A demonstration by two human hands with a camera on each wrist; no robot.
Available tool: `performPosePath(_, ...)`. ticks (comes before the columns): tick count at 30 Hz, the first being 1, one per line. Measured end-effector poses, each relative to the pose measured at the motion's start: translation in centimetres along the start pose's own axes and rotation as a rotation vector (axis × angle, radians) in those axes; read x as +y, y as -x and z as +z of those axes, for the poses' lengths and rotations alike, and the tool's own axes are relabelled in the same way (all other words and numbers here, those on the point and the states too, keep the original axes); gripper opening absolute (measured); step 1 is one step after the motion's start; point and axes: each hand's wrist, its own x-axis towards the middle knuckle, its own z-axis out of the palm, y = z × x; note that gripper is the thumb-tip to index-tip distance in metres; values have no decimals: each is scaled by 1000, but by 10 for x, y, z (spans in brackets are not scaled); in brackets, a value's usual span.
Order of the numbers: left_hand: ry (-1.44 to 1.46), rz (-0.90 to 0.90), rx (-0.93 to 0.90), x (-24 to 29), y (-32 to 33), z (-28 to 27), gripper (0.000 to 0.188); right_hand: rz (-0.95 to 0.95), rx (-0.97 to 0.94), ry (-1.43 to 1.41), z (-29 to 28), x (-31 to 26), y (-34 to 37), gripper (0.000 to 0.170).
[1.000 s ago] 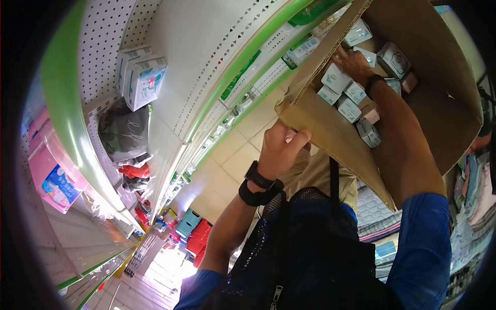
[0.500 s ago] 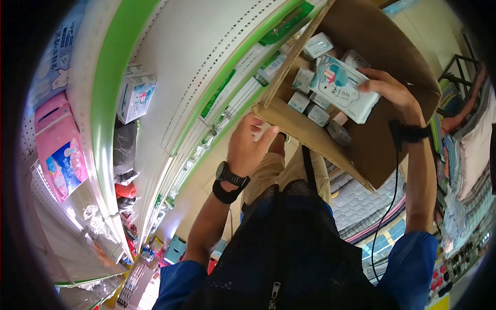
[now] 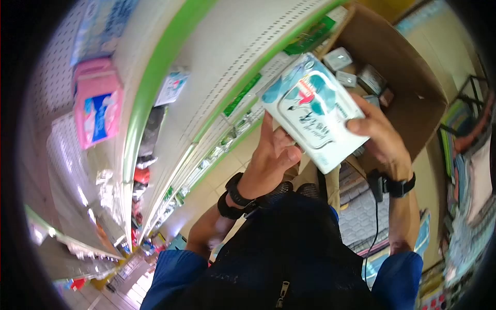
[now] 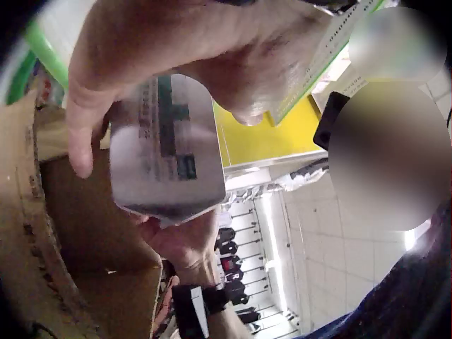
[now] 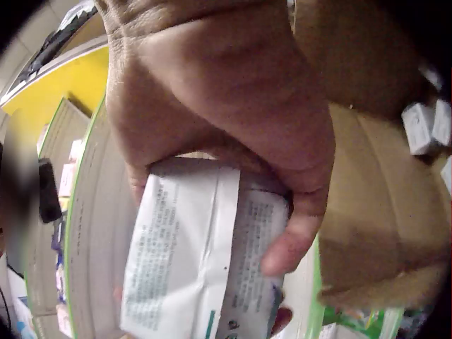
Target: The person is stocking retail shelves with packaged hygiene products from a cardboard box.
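A white and teal soft pack is held up in front of the cardboard box in the head view. My right hand grips its right side, thumb on the printed face. My left hand is at the pack's lower left, fingers behind its edge and thumb apart from it. From the left wrist, the pack's end shows beneath my left hand, whose fingers are spread around it. The right wrist view has the pack between thumb and fingers of my right hand.
Several small packs lie inside the box. To the left are green-edged white shelves with a pink package and another white pack. Folded bedding lies below the box; textiles are at the right.
My right hand has lifted the pack from inside the box toward the left and nearer the camera. My left hand has left the box edge and moved beside the pack. The view has shifted.
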Motion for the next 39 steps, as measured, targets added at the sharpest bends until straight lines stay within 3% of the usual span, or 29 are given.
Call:
performPosePath(3,80,-32,141,8,5,-13,70,-56,-59,88,41,17,-7,81)
performPosePath(4,146,-130,166,14,8,-28,65,-57,-136,95,46,26,-10,85)
performPosePath(5,214,-228,184,20,12,-44,61,-58,-199,53,48,39,-12,78)
performPosePath(7,57,-179,287,31,23,-81,59,13,-192,205,51,34,-10,59)
performPosePath(11,-752,38,528,34,28,-168,87,-30,-80,250,24,47,-9,44)
performPosePath(14,-1521,206,501,34,12,-222,97,-15,140,252,-7,48,-4,35)
performPosePath(17,-1683,206,389,33,-12,-256,97,25,226,232,-40,49,-2,33)
performPosePath(26,-1657,150,458,18,-57,-314,89,55,409,244,-101,56,4,33)
performPosePath(29,-1729,207,425,12,-61,-324,92,106,462,261,-115,63,4,33)
performPosePath(31,-1831,74,492,7,-62,-327,99,152,526,286,-136,75,5,33)
performPosePath(35,-1678,51,473,-5,-68,-365,114,197,567,317,-171,98,0,32)
performPosePath(39,-1641,58,446,4,-67,-351,105,232,597,370,-192,114,-7,31)
